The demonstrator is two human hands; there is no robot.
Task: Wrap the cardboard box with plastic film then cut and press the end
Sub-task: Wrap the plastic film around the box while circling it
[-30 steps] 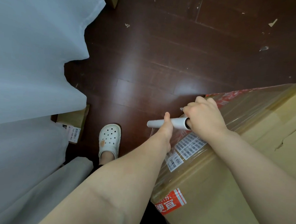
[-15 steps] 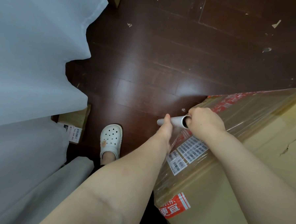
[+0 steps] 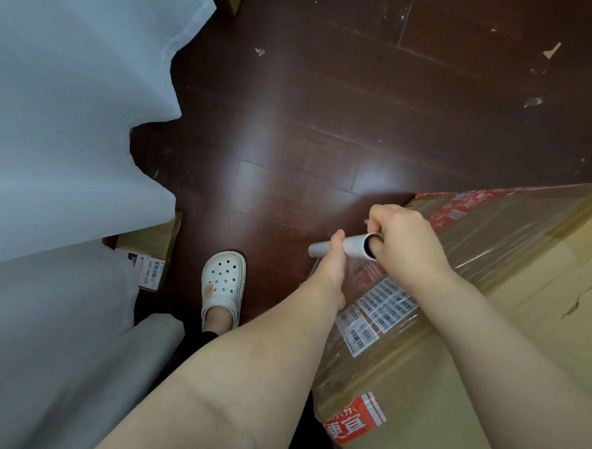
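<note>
A large cardboard box point(image 3: 508, 338) with red tape and barcode labels fills the lower right; clear plastic film point(image 3: 493, 234) lies stretched over its near side. A grey film roll point(image 3: 351, 248) is held level at the box's left corner. My right hand point(image 3: 407, 240) grips the roll's right end, with a finger inside the open core. My left hand point(image 3: 333, 264) holds the roll's left part, thumb over the top; its fingers are hidden beneath.
Dark wooden floor point(image 3: 327, 123) lies ahead with small scraps. A pale curtain point(image 3: 71, 109) hangs at the left. A small carton point(image 3: 152, 251) with a label sits below it. My foot in a white clog point(image 3: 223, 279) stands left of the box.
Both hands have carried the roll a little to the right along the box's corner. The roll now tilts so that its open end faces me.
</note>
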